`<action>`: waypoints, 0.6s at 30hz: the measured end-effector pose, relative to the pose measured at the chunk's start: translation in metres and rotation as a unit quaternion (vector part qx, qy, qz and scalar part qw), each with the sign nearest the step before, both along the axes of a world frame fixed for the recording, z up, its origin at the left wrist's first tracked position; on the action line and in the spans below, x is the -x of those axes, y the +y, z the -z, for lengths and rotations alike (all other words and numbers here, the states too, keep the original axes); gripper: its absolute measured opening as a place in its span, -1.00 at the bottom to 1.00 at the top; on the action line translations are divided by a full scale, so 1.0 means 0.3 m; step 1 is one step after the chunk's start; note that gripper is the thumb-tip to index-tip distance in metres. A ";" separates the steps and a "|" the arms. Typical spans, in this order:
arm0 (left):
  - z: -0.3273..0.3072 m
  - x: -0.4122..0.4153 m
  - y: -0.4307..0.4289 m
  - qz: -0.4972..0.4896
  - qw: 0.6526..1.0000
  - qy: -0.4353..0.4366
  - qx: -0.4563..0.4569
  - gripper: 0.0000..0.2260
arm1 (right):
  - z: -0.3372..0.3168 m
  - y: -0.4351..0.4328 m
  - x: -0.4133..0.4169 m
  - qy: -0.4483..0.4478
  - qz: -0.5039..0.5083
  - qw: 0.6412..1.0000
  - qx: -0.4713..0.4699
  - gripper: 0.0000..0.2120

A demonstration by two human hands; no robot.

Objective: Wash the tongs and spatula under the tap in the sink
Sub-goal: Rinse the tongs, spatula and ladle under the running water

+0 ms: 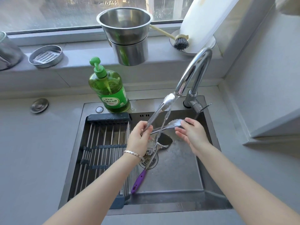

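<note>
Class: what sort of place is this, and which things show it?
Most likely a home kitchen: a steel sink with its tap running, a green bottle of dish soap on its rim, and pots on the windowsill.

Green pump bottle of detergent (112, 93) stands upright just behind a roll-up drying rack (103, 143) of steel rods. On the window sill (78, 51): two stacked steel pots (128, 38); a round steel tin (46, 56) with a perforated insert; a glass jar (8, 51), far left; a dark-bristled dish brush (181, 43) beside a leaning white board (203, 18). A round metal cap (39, 105) sits on the grey countertop (32, 143).
</note>
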State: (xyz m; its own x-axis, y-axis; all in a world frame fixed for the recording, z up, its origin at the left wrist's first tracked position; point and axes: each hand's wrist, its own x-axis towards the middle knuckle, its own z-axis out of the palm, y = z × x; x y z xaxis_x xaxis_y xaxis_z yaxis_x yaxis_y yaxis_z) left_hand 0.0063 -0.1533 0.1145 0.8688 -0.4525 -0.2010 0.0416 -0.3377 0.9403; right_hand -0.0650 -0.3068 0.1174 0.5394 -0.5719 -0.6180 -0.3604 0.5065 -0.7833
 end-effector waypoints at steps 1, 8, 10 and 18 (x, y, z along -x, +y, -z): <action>0.002 0.001 0.005 -0.002 1.000 -0.002 0.007 -0.87 | 0.006 -0.002 -0.003 0.012 0.018 1.000 0.004 -0.56; 0.017 -0.005 0.111 -0.024 0.999 -0.010 0.031 -0.81 | 0.014 0.088 -0.053 -0.052 -0.049 0.996 -0.055 -0.79; 0.023 -0.012 0.139 -0.031 0.999 -0.010 0.020 -0.80 | 0.020 0.112 -0.059 -0.059 -0.065 0.996 -0.017 -0.78; 0.061 -0.010 0.166 -0.080 0.994 0.077 0.021 -0.78 | -0.012 0.148 -0.082 -0.089 -0.149 0.972 0.159 -0.81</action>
